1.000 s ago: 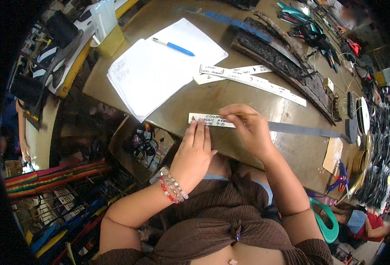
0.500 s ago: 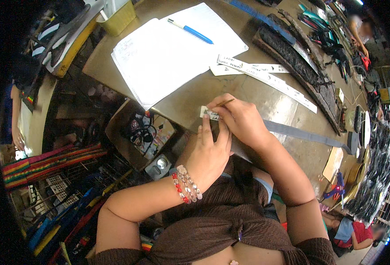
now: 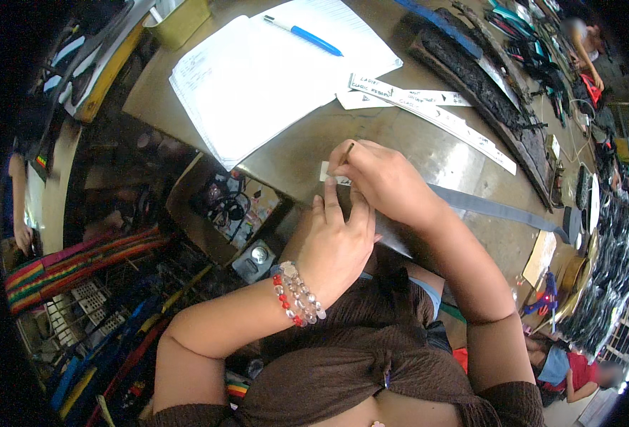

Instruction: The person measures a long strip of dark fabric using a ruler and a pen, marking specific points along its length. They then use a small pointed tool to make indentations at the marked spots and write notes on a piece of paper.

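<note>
My left hand (image 3: 341, 238) lies with its fingers stretched out, their tips pressing on a small pale strip with dark writing (image 3: 324, 171) near the table's front edge. Just to the right, my right hand (image 3: 393, 174) is closed around a thin brown pencil-like stick (image 3: 349, 151), whose top pokes out above the fingers. Its lower end is hidden behind the hand. A long grey band (image 3: 492, 206) runs from beside my right wrist toward the right of the table; whether it joins the pale strip is hidden.
Stacked white papers (image 3: 257, 85) with a blue pen (image 3: 314, 41) lie at the far left of the table (image 3: 279, 181). White pattern strips (image 3: 450, 124) are behind my right hand, near a dark worn board (image 3: 471, 78). Below the left edge sits an open drawer (image 3: 229, 206) of small items.
The brown stick has gone from slanting to more upright in my right hand, which has shifted slightly on the pale strip. My left hand stays in nearly the same place.
</note>
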The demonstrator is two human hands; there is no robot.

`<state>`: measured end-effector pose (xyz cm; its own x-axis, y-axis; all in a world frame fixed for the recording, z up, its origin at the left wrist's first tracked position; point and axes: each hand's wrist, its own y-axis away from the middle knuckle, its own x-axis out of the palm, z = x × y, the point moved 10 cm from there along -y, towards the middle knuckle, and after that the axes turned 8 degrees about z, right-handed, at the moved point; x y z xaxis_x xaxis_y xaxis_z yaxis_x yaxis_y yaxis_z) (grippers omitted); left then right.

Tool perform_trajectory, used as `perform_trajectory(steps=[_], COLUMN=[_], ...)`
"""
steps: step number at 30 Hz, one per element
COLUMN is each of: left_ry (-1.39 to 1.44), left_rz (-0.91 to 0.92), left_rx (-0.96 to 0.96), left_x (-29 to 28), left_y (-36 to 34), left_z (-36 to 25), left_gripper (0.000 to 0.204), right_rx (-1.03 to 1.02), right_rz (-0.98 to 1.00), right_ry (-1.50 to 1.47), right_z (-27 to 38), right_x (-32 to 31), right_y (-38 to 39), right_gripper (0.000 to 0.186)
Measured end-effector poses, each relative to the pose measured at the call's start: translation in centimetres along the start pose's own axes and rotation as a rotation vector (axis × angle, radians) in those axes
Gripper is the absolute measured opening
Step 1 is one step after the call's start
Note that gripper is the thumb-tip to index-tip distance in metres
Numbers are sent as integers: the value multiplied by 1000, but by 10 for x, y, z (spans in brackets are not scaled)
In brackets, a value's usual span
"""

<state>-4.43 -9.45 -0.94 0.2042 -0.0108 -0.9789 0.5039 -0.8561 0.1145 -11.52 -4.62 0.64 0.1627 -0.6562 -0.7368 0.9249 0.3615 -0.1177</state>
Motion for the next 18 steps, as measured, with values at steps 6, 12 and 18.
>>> perform_trajectory(steps=[6, 12, 18], left_ry=[-6, -20, -29], left_rz=[3, -3, 15], left_rx=[2, -2, -14], left_x=[-2, -1, 1], left_y=[-2, -3, -3], left_z=[1, 0, 1], left_gripper=[48, 47, 47], right_rx=[-17, -49, -47], right_rz=[9, -9, -41], right_ry=[-56, -34, 7], right_z=[1, 4, 0], right_x=[-1, -3, 2], right_y=[0, -1, 0], right_gripper=[7, 9, 13])
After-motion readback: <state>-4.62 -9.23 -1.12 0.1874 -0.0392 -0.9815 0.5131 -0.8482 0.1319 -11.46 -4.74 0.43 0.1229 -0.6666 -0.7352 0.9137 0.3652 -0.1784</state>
